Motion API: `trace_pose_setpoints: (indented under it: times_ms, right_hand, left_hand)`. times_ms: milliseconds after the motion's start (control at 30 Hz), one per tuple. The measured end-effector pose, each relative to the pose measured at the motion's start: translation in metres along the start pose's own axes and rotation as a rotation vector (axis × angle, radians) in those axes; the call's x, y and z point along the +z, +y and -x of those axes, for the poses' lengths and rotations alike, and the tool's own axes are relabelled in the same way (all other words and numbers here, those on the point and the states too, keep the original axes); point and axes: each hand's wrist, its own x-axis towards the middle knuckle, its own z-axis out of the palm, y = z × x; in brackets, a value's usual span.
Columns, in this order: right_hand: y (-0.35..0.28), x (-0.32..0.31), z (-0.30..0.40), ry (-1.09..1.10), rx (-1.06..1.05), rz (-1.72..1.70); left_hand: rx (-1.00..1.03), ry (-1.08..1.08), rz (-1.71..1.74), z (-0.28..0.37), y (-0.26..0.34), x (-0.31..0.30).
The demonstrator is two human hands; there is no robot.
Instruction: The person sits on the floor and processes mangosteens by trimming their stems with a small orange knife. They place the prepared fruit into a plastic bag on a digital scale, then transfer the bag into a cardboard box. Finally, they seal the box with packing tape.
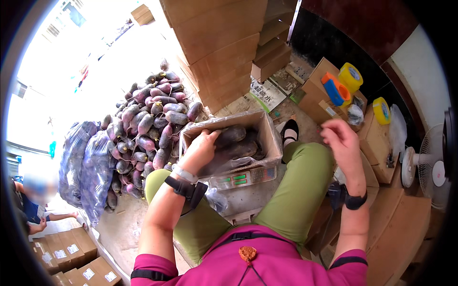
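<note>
My left hand (199,151) reaches into a cardboard box (274,143) lined with clear plastic. Its thumb and fingertips meet the near end of a dark purple radish (232,135); part of the hand's grasp is hidden. Another dark radish (245,149) lies beside it in the box. Under the box is a digital scale (263,175) with lit green displays. My right hand (341,143) hangs in the air right of the box, above my knee, fingers loosely bent and nothing visible in it.
Left of the box is a heap of radishes (143,125) beside filled plastic bags (96,171). Stacked cartons (222,53) rise ahead. At right are an orange-blue tape dispenser (334,89), tape rolls (350,77) and a fan (431,168). Another person (30,211) is at far left, near labelled boxes (66,248).
</note>
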Motion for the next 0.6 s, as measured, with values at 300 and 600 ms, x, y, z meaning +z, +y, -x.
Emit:
trace_pose_setpoints:
  times_ms: [300,600]
  right_hand:
    - [0.059,0.187,-0.052,-0.713,-0.038,0.932]
    - [0.093,0.201,-0.041,-0.652,-0.157,0.881]
  left_hand:
    - [-0.043,0.008,-0.01,-0.012,-0.001,0.006]
    - [0.023,0.153,-0.048,0.0,-0.001,0.015]
